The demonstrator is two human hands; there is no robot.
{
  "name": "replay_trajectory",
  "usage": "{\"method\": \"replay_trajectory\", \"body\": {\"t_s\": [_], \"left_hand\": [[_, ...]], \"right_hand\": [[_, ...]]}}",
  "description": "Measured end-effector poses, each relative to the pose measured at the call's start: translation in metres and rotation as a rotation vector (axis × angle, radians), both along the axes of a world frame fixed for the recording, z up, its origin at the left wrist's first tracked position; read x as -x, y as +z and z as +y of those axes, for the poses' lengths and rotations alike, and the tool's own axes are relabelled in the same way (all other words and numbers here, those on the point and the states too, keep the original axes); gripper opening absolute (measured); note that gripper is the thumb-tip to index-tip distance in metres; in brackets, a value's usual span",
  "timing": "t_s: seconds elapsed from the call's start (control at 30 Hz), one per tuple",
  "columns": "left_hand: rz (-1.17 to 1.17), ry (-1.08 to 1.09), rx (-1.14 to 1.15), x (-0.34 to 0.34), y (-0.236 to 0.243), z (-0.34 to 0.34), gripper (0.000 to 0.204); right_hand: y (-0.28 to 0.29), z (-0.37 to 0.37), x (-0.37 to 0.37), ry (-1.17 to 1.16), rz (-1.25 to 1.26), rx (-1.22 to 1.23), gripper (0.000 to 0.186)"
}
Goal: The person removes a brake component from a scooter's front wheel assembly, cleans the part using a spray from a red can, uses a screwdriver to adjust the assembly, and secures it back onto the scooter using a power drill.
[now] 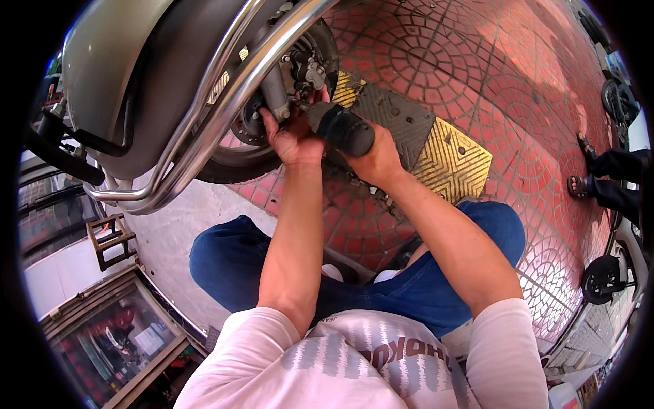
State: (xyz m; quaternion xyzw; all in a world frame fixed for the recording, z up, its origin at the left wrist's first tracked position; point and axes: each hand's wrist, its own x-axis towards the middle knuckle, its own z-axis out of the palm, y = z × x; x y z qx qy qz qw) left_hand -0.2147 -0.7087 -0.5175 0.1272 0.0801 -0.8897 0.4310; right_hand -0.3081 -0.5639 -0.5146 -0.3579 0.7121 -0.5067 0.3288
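My right hand (378, 160) is wrapped round the grip of a dark cordless driver (344, 129). The driver's nose points left and away from me, at the lower end of a grey fork leg (275, 92) beside a motorcycle wheel (262, 153). Under that end, palm up, is my left hand (296, 143), its thumb and fingers apart. The thumb lies by the fork's foot, and the fingertips reach up near the brake caliper (308, 71). The driver hides part of those fingers and the spot where its tip meets the bike.
Chrome crash bars (238, 75) and the bike's grey bodywork (109, 61) fill the upper left. A yellow and black ramp block (443, 150) lies on red paving. Lower left stands a glass-topped case (116, 341). At the far right is a person's sandalled foot (579, 186).
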Motion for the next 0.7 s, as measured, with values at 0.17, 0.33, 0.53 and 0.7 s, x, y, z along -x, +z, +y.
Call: {"method": "replay_trajectory", "body": {"t_s": [0.17, 0.33, 0.53, 0.7], "left_hand": [[-0.023, 0.001, 0.000, -0.008, -0.009, -0.009, 0.070], [-0.041, 0.000, 0.008, -0.008, -0.009, -0.008, 0.073], [-0.104, -0.018, 0.044, -0.010, -0.011, -0.007, 0.084], [-0.187, -0.062, 0.153, -0.011, -0.012, -0.005, 0.095]], "right_hand": [[0.004, -0.003, -0.001, 0.002, 0.002, -0.007, 0.044], [-0.001, -0.007, -0.003, 0.006, -0.025, -0.007, 0.044], [-0.032, -0.009, -0.005, -0.007, -0.010, 0.078, 0.036], [-0.028, -0.012, -0.003, 0.034, -0.081, 0.058, 0.040]]}}
